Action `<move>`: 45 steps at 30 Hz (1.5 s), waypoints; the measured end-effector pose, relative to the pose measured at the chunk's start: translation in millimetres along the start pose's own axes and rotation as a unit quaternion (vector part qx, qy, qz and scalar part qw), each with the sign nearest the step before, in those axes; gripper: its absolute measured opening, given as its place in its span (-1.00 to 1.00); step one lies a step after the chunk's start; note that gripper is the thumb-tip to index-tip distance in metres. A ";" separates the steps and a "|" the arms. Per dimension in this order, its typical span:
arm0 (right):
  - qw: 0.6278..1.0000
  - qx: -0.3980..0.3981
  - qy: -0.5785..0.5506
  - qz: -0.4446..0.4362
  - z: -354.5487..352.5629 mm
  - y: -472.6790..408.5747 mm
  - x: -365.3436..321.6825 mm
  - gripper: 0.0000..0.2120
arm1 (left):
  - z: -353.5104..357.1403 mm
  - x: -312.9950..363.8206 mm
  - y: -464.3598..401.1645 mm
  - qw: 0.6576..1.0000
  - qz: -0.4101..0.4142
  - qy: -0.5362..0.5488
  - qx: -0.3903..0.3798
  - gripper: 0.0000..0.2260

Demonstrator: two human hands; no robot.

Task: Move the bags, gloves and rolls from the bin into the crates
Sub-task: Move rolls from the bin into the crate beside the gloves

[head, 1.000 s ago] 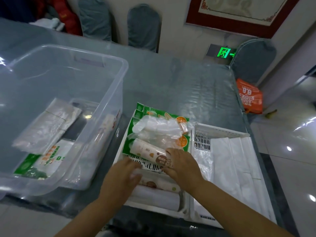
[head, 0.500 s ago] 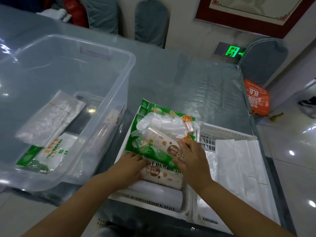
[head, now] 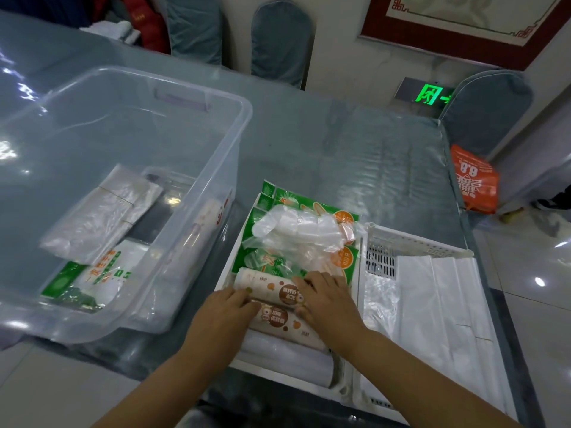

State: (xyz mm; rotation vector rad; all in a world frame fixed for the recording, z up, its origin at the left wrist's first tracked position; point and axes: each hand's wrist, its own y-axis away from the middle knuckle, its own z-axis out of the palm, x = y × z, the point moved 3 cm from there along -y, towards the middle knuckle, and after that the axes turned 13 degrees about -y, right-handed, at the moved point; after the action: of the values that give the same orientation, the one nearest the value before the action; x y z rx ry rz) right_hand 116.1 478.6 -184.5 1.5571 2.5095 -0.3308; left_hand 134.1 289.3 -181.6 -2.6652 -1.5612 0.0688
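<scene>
A white crate (head: 232, 261) holds green printed bag packs (head: 262, 239) at its far end, with a clear pack of gloves (head: 296, 227) on top. Nearer me lie two brown-labelled rolls side by side and a plain white roll (head: 287, 359). My left hand (head: 222, 313) and right hand (head: 327, 304) both press on the upper roll (head: 262, 282), fingers curled over it, above the lower roll (head: 278, 321). The clear bin (head: 244, 118) at left contains a clear bag bundle (head: 102, 214) and a green-and-white pack (head: 89, 279).
A second white crate (head: 417, 242) on the right is filled with folded white bags (head: 438, 304). Covered chairs (head: 281, 41) stand behind the glass-topped table (head: 340, 156). An orange bag (head: 475, 180) hangs off the table's right edge.
My right hand has brought the brown-labelled roll down from the green packs to lie flat beside the other roll. My left hand has shifted onto it.
</scene>
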 end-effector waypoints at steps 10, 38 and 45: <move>0.999 -0.043 -0.009 -0.022 5.5 2.1 5.3 -0.45 | 14.6 20.3 -17.9 0.999 -0.006 0.016 -0.039 -0.54; 0.905 0.164 -0.119 0.374 -33.4 -33.7 107.6 -0.85 | 23.3 39.4 -38.8 0.999 0.031 -0.024 -0.010 -0.55; 0.910 0.159 -0.136 0.358 -31.3 -35.2 110.9 -0.87 | 17.0 37.9 -43.8 0.997 0.035 0.013 -0.061 -0.52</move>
State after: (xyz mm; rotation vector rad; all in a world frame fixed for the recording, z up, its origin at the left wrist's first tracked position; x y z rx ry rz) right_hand 34.8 567.4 -179.7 2.2273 1.5799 -0.7910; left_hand 113.4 344.1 -196.0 -2.8005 -1.5110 -0.0592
